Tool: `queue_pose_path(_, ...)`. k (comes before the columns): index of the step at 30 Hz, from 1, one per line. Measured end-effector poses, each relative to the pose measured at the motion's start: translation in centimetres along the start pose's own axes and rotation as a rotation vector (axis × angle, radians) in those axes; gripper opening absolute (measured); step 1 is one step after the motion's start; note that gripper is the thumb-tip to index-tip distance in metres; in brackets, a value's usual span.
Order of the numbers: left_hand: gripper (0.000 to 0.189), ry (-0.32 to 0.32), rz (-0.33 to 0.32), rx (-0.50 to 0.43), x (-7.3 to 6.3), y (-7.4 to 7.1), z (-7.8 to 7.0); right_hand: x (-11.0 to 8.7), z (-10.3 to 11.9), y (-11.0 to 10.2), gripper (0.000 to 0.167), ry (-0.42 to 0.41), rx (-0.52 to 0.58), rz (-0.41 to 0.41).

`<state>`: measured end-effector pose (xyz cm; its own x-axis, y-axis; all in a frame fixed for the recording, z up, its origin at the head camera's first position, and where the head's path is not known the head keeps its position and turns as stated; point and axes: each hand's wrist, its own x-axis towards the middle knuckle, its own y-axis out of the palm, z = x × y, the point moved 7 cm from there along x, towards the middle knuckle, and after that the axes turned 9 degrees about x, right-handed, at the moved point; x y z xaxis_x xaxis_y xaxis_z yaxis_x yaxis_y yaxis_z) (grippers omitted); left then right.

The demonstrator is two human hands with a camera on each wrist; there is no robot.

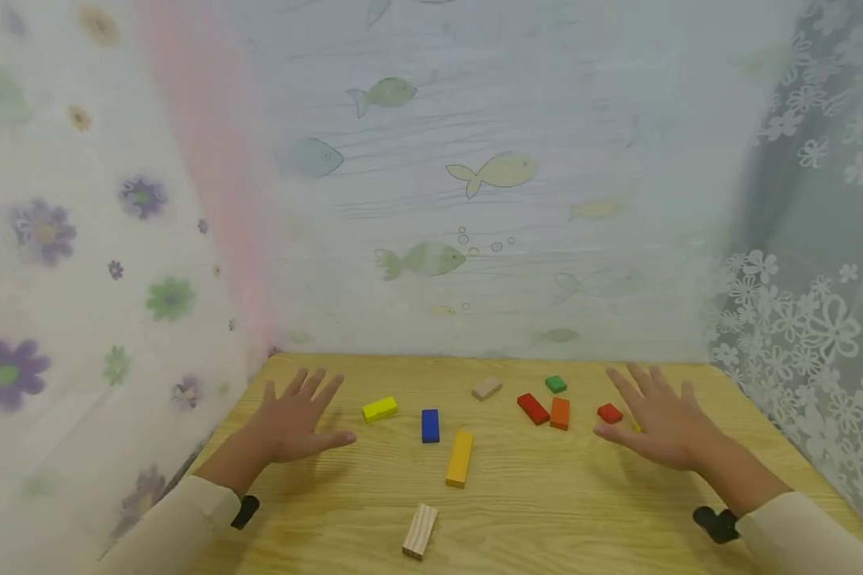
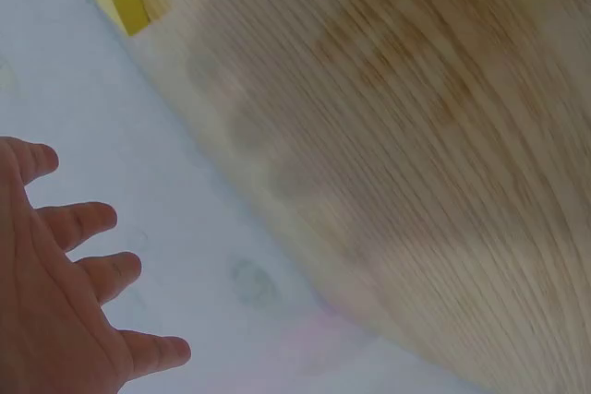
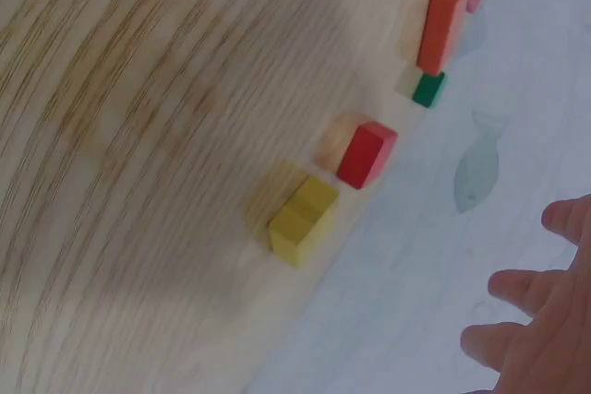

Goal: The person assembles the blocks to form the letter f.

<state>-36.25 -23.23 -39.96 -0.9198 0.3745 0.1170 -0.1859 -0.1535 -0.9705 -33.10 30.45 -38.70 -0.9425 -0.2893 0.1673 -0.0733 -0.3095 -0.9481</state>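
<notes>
My left hand (image 1: 295, 423) hovers over the table's left side, fingers spread and holding nothing. Nearest to it is a bright yellow block (image 1: 379, 410), followed by a blue block (image 1: 430, 426). On the right my right hand (image 1: 662, 423) is likewise spread and bare, just beside a small red block (image 1: 610, 413). It mostly hides a yellow block, whose whole shape shows in the right wrist view (image 3: 305, 219). Between the hands lie a longer red block (image 1: 533, 408), an orange block (image 1: 559, 414), a green block (image 1: 556, 384) and an amber block (image 1: 459, 458).
A striped bare-wood block (image 1: 420, 530) lies near the front of the wooden table (image 1: 546, 511). Farther back is a beige block (image 1: 487, 389). Behind the table hangs a fish-print curtain (image 1: 431, 192), with flowered curtains at left (image 1: 79, 319) and right (image 1: 820, 319).
</notes>
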Motion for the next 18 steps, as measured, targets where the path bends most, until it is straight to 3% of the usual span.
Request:
queue_pose_path(4,0.108,0.024,-0.032,-0.013,0.3,-0.2,-1.0,0.1,0.9,0.1,0.099,-0.018,0.042,-0.004)
queue_pose_path(18,0.109,0.076,-0.045,-0.112,1.5,0.4,-4.2,1.3,2.8,2.0,0.099,-0.044,0.110,-0.012)
